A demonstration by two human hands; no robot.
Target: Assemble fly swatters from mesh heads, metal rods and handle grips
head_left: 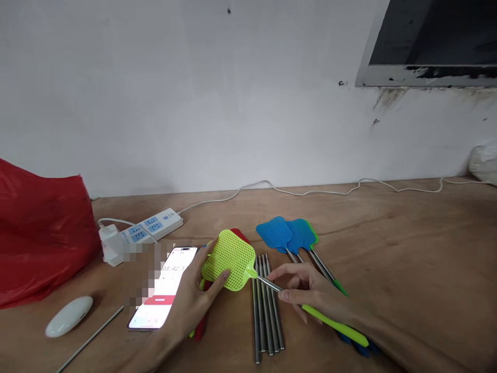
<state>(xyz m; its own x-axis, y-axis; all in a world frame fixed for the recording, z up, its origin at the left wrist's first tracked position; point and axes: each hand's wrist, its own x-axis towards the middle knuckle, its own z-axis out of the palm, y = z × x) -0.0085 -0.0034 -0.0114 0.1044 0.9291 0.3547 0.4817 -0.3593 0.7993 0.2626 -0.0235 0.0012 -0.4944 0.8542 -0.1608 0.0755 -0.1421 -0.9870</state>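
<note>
My left hand (192,300) pinches the lower edge of a yellow-green fly swatter head (229,259), held tilted just above the wooden table (407,248). The fingers of my right hand (310,292) grip the swatter's thin metal rod (267,283), and its green handle (336,325) runs under my palm. A red swatter head (240,234) peeks out behind the green one. Under the rod lie several bare metal rods (266,311), side by side. Several assembled blue swatters (285,234) lie fanned just beyond my right hand.
A lit phone (165,295) rests under my left wrist. A white power strip (149,226) with a plugged adapter and cable sits behind it. A red plastic bag (42,233) fills the far left. A white mouse (69,316) and a loose rod (91,339) lie at front left.
</note>
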